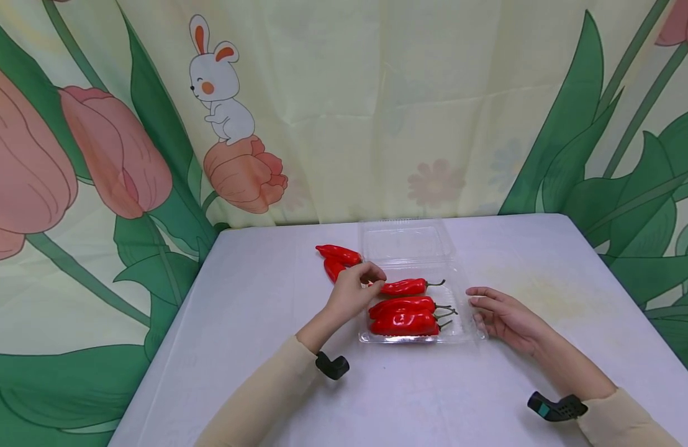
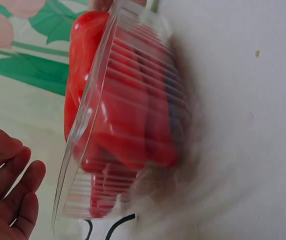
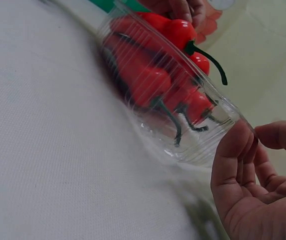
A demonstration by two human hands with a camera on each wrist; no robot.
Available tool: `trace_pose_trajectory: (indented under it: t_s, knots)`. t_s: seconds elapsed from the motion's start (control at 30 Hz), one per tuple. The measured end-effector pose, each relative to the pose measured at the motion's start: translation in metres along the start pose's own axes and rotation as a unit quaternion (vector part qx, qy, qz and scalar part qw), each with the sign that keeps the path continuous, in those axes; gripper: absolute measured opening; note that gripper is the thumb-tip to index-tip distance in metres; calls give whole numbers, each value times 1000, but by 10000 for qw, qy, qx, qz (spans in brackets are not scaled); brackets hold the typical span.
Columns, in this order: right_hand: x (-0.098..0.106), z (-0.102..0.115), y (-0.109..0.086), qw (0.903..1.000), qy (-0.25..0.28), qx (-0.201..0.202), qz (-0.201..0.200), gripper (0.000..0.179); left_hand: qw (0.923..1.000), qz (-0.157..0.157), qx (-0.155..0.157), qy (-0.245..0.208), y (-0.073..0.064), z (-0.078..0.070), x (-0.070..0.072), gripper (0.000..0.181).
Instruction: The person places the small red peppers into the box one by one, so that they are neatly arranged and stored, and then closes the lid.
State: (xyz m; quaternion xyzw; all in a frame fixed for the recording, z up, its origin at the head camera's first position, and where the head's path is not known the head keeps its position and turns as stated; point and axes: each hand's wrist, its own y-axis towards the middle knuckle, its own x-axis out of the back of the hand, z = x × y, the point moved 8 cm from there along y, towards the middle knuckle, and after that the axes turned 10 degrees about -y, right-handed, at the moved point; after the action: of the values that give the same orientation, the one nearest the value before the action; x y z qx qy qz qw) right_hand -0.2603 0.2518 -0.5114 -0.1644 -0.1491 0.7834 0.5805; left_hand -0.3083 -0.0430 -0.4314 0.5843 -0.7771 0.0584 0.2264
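Note:
A clear hinged plastic container (image 1: 456, 329) lies on the table, its lid (image 1: 402, 242) folded back. Several red peppers (image 1: 407, 323) are in the tray, stems pointing right. One more red pepper (image 1: 408, 287) lies behind them, its tip beside my left hand (image 1: 355, 288). In the left wrist view, that hand's loosely bent fingers (image 2: 25, 185) have nothing visible between them. At the container's right side, my right hand (image 1: 506, 320) pinches the clear rim between thumb and finger, seen in the right wrist view.
Two more red peppers, one of them a long pepper (image 1: 339, 254), lie outside, left of the container. A white cloth covers the table (image 1: 254, 298). Behind its back edge hangs a printed curtain (image 1: 344, 124) with tulips and a rabbit.

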Motion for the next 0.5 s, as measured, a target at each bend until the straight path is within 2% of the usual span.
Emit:
trace_pose_trajectory:
  t_s: [0.27,0.5]
  knots:
    - [0,0,0,10000,-11,-6,8,43,9998,-167,-76,107,-1,7,16,19]
    - [-1,1,-1,9999,72,72,59,35,9992,-350,-134,143,1,17,29,17]
